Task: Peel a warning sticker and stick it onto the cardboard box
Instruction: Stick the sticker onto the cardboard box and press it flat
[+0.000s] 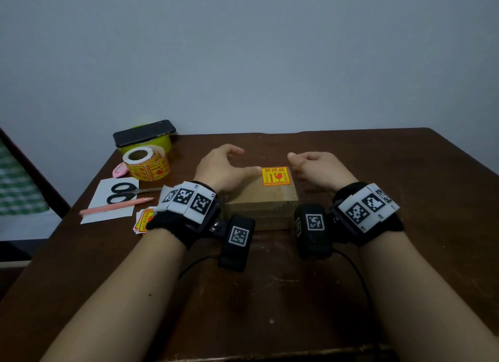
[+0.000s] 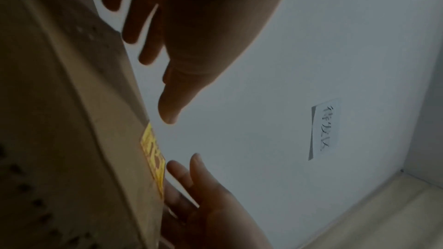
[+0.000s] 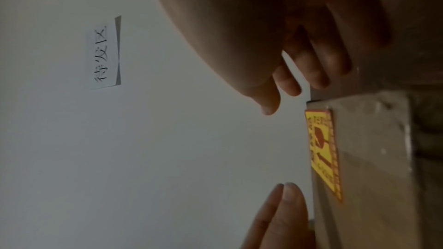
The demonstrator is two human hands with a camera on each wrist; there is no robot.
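A brown cardboard box (image 1: 259, 199) lies in the middle of the dark wooden table (image 1: 405, 172). A yellow and red warning sticker (image 1: 276, 176) lies flat on the far right corner of its top. My left hand (image 1: 247, 160) hovers over the box's left half, fingers loosely curled, thumb pointing at the sticker, holding nothing. My right hand (image 1: 293, 163) hangs just right of the box, loosely curled and empty. The left wrist view shows the box (image 2: 59, 120), the sticker (image 2: 153, 156) and both hands. In the right wrist view the sticker (image 3: 323, 150) sits between my right hand (image 3: 293, 96) and left fingers (image 3: 285, 205).
At the table's left stand a roll of warning stickers (image 1: 147, 163), a phone (image 1: 144, 132) on a yellow tub, a pink cutter (image 1: 120, 170), scissors (image 1: 127, 193) and a pink pencil (image 1: 116, 206) on white paper, and loose stickers (image 1: 143, 221). A paper note (image 2: 326, 128) hangs on the wall.
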